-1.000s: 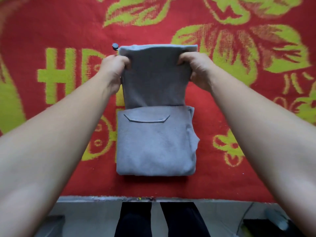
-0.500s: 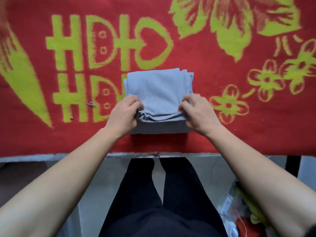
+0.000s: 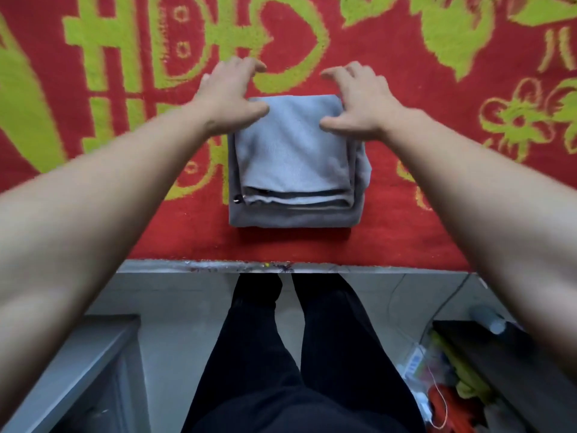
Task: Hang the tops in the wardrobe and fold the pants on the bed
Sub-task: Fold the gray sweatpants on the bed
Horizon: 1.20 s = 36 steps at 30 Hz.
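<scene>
The grey pants (image 3: 293,164) lie folded into a compact square stack on the red and green bedspread (image 3: 406,229), close to the bed's near edge. A small dark drawstring tip shows at the stack's lower left. My left hand (image 3: 229,92) hovers at the stack's far left corner with its fingers spread and the thumb resting near the cloth. At the far right corner my right hand (image 3: 359,101) mirrors it, fingers apart, thumb on the top layer. Neither hand grips the fabric.
The bed's front edge (image 3: 281,267) runs across the middle of the view. Below it are my black-trousered legs (image 3: 312,354), a grey cabinet (image 3: 78,370) at the left and a dark shelf with coloured clutter (image 3: 452,385) at the right.
The upper half of the pants was folded down onto the lower half. My hands then let go of the near edge and moved to the stack's far corners, fingers open.
</scene>
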Tool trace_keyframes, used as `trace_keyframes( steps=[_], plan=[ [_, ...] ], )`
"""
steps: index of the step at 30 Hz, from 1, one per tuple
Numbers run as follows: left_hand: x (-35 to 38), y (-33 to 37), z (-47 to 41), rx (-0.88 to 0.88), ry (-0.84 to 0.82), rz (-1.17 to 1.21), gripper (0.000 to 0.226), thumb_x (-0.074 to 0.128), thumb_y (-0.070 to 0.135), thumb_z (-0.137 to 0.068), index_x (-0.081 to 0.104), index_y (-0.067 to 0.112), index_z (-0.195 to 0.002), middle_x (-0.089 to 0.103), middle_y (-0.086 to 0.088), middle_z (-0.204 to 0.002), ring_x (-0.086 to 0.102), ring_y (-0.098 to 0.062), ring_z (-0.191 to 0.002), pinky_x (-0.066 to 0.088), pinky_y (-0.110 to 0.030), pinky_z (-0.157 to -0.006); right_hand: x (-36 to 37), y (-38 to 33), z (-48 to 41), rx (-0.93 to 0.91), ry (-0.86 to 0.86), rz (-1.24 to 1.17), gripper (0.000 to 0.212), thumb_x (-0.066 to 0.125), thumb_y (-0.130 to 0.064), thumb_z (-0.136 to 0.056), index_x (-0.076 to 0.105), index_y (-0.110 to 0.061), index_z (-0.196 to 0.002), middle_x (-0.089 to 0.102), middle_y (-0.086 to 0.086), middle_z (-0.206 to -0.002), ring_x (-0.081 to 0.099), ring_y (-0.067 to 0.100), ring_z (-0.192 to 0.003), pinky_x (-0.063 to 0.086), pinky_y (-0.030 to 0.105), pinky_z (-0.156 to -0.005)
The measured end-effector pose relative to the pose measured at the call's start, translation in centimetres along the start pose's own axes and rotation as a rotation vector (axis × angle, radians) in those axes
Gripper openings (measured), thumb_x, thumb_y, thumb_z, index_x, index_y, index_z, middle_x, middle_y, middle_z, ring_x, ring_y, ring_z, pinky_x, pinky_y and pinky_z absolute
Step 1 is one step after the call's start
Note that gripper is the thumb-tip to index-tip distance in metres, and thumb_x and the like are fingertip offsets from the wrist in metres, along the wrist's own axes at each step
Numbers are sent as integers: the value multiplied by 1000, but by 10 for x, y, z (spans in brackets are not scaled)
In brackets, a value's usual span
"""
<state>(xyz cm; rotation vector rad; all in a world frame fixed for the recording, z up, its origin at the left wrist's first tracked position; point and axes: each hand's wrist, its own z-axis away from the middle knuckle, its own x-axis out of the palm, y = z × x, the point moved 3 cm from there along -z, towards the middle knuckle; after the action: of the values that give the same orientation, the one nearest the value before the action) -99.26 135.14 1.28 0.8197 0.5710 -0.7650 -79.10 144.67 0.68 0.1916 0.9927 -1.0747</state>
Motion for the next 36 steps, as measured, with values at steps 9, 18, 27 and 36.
trace_keyframes(
  steps=[9,18,27,36],
  plan=[
    [27,15,-23,-53,-274,-309,98,89,41,-58,40,12,-138,51,-16,-139,52,-37,-123,48,-46,-96,6,-2,-28,-14,-274,19,110,87,-52,-60,37,-15,-150,44,10,-152,43,29,-138,37,34,-111],
    [45,22,80,-22,-175,-484,25,70,38,-67,59,20,-79,63,-12,-97,56,-34,-94,43,-36,-69,21,-37,64,-32,-215,231,45,74,-43,-69,65,-21,-106,51,9,-109,55,34,-104,44,37,-71],
    [-54,34,166,83,281,-481,36,66,25,-65,66,10,-97,54,-10,-118,47,-31,-111,41,-41,-89,-62,-113,134,-63,212,236,44,66,-32,-72,60,-29,-115,66,2,-106,66,31,-98,48,36,-72],
    [-290,61,339,172,934,-360,62,32,53,-62,64,4,-83,63,-21,-78,62,-38,-66,45,-37,-53,-261,-295,231,-321,692,241,61,66,-66,-67,62,-31,-117,67,3,-103,69,33,-84,50,38,-66]
  ],
)
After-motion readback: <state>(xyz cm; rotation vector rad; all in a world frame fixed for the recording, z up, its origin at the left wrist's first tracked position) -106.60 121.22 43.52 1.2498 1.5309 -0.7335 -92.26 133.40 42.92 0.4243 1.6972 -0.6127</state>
